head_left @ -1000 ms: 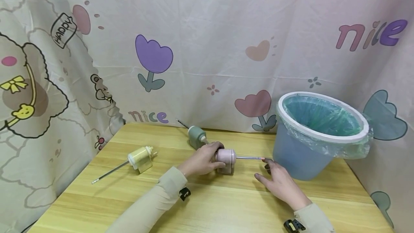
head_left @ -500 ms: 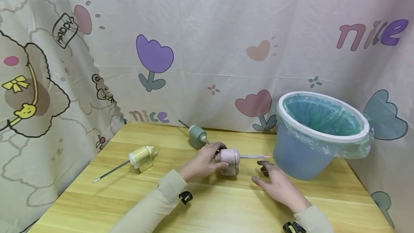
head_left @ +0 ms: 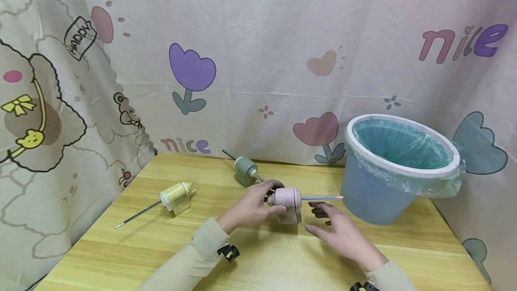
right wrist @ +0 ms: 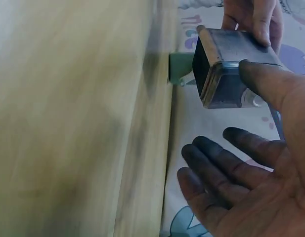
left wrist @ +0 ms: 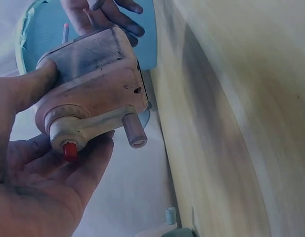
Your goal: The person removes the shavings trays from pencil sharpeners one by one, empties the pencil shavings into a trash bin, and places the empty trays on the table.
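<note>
My left hand point(head_left: 251, 205) grips a pink hand-crank pencil sharpener point(head_left: 288, 203), thumb on one side and fingers on the other. A purple pencil point(head_left: 321, 197) with a pinkish end sticks out of the sharpener's right face. In the left wrist view, the crank handle point(left wrist: 135, 131) shows on the back, with a red tip point(left wrist: 70, 151) at its hub. My right hand point(head_left: 339, 232) hovers just right of the sharpener and below the pencil, fingers spread and holding nothing. Its fingertips point(right wrist: 192, 180) look dark and smudged in the right wrist view.
A yellow sharpener point(head_left: 176, 196) with a pencil in it lies on the wooden table point(head_left: 133, 255) at left. Behind my left hand is a green sharpener point(head_left: 245, 169), also with a pencil. At right stands a blue bin point(head_left: 375, 192) lined with a plastic bag.
My right hand has left the pencil's end and moved left, nearer the sharpener. The pink sharpener with its pencil has shifted slightly to the right in my left hand's grip.
</note>
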Available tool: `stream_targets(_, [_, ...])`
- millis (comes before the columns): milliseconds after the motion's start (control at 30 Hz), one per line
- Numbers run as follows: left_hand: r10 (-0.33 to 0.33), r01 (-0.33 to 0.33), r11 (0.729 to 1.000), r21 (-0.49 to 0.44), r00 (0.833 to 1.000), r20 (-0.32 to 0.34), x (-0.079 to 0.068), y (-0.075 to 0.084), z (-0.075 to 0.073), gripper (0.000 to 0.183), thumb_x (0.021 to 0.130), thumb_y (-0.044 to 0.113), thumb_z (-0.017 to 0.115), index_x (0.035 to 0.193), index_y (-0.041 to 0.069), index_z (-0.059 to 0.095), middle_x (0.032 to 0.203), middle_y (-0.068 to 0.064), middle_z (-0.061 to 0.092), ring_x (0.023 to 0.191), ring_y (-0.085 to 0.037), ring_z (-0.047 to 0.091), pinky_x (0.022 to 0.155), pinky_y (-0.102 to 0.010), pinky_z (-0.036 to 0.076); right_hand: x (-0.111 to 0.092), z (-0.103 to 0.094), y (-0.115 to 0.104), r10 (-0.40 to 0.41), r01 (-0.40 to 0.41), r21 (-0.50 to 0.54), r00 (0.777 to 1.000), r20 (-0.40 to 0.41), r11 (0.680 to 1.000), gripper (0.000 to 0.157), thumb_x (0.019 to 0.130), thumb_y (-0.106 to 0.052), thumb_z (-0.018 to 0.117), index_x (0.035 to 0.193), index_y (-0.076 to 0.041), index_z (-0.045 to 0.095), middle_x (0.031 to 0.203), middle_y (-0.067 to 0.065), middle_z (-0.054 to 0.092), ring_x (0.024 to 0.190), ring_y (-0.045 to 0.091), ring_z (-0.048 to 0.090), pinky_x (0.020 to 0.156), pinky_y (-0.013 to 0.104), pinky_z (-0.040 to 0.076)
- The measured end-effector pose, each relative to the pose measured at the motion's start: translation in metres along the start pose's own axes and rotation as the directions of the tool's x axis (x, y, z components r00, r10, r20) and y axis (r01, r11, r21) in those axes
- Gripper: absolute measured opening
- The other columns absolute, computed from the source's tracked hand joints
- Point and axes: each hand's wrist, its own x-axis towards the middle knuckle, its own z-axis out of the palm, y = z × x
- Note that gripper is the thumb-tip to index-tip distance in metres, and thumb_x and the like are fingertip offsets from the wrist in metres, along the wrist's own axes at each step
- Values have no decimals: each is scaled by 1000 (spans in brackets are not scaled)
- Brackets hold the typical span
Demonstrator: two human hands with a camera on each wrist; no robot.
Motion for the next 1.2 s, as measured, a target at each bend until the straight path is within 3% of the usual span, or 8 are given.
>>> stream_targets(200, [6,-6,1000,-18,1000,1,-5,6,-4,55,96,37,81,141,12,62,131,-5,73,120,-23,68,105,-46,56,-2,4,-5,-18,18,51,1000,5,999,63,97,-47,77,147,-12,62,141,6,72,128,32,69,106,55,57])
stream_targets(433, [19,-19,1000,-18,1000,-5,-12,13,-7,55,96,37,81,142,13,62,132,-4,72,120,-21,67,104,-44,57,-4,6,-11,-23,23,125,1000,-5,992,62,97,-46,79,146,-12,62,137,5,73,123,28,71,101,40,61])
stream_targets(667, [10,-10,1000,-26,1000,-6,-20,17,-10,54,96,37,81,142,18,62,129,0,72,116,-17,66,100,-36,57,-8,5,-20,24,-21,107,999,-28,994,59,93,-50,81,139,-16,67,132,2,75,125,29,70,105,54,57])
stream_targets(800, [22,-23,997,-75,1000,-6,-24,19,-11,53,96,34,82,142,16,61,126,0,72,112,-15,67,97,-31,59,-10,3,-26,53,-49,92,998,-41,995,59,92,-52,82,135,-14,68,132,7,76,124,32,70,106,59,57])
stream_targets(967, [46,-46,992,-115,999,0,-28,22,-13,54,96,31,82,142,14,61,128,-2,72,109,-14,67,95,-27,60,-12,2,-30,84,-79,97,995,-47,992,62,90,-52,83,137,-14,67,137,13,73,117,31,73,96,54,62])
stream_targets(1200, [51,-51,989,-136,999,-5,-33,25,-14,56,96,31,82,144,11,60,131,-3,71,112,-16,68,98,-28,60,-12,3,-33,66,-59,121,996,-56,991,64,88,-52,85,138,-17,67,139,12,72,113,28,75,93,51,63])
